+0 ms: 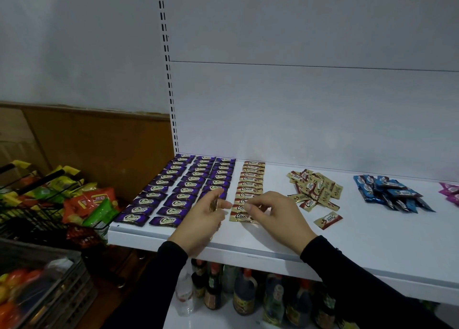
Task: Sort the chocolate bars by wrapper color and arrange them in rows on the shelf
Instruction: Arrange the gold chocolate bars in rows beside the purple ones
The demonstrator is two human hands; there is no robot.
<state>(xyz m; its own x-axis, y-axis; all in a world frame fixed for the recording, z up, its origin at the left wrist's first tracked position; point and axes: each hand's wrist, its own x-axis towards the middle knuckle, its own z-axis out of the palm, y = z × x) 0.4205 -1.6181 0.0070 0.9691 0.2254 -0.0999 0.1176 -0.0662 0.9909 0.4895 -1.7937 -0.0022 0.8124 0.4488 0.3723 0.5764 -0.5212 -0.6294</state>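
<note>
- Our left hand (202, 219) pinches a gold-wrapped bar (213, 204) near the shelf's (347, 244) front edge.
- Our right hand (275, 216), fingers curled, pinches the end of a bar in the gold row (250, 179).
- Three purple rows (183, 189) fill the shelf's left end.
- Loose gold pile (315, 189), then blue pile (390, 194), lie rightward.
- Pink bars (450, 192) touch the right edge.
</note>
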